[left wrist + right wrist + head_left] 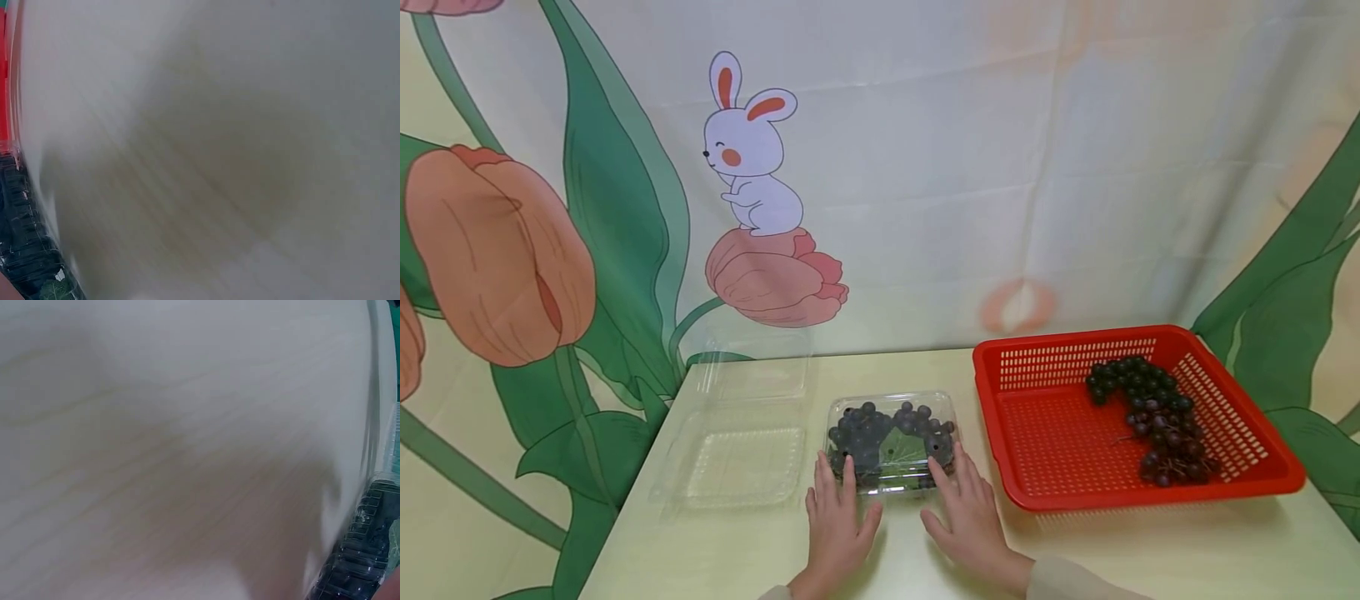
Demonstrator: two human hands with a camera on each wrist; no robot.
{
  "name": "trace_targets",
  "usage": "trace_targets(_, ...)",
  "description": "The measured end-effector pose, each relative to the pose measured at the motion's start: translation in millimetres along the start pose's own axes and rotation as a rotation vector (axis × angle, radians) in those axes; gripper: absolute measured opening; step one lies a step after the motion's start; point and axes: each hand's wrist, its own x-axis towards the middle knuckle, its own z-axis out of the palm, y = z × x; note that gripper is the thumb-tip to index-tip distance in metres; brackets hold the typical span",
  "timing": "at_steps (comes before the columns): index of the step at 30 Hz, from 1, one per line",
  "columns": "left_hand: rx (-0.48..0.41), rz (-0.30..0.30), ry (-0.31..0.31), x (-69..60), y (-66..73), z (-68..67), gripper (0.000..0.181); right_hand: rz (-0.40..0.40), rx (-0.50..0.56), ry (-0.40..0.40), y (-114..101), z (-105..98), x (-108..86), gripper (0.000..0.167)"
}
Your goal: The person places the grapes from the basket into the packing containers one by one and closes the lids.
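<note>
A clear plastic clamshell box (891,400) with its lid down sits at the middle of the table. Through the lid I see dark grapes (859,429) and a green leaf (901,454). My left hand (837,525) has its fingers extended to the box's near left corner. At the near right corner lie the spread fingers of my right hand (967,521). Both hands touch the box's near edge. Each wrist view catches only a sliver of the box, with the box side (28,231) at lower left and the other side (356,550) at lower right.
To the right stands a red plastic basket (1045,450) with bunches of dark grapes (1165,417) along its right side. An opened clear clamshell box (745,467) lies on the left of the table (715,558). Behind hangs a printed curtain (910,208).
</note>
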Motion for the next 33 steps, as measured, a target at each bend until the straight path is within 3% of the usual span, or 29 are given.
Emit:
trace_targets(8,0.010,-0.011,-0.066,9.2,-1.2,2.1,0.073,0.014,-0.053,-0.025,3,4,8.5,0.069)
trace_targets(14,0.003,-0.020,-0.098,22.2,-2.7,5.8,0.072,0.082,-0.061,-0.068,5,5,21.3,0.072)
trace_targets(21,-0.004,-0.012,-0.086,37.4,-7.7,13.6,0.073,0.148,-0.047,-0.094,4,4,35.3,0.073)
trace_targets(33,-0.021,-0.059,-0.086,53.8,-4.7,19.9,0.072,0.278,0.009,-0.154,-4,-2,56.8,0.070)
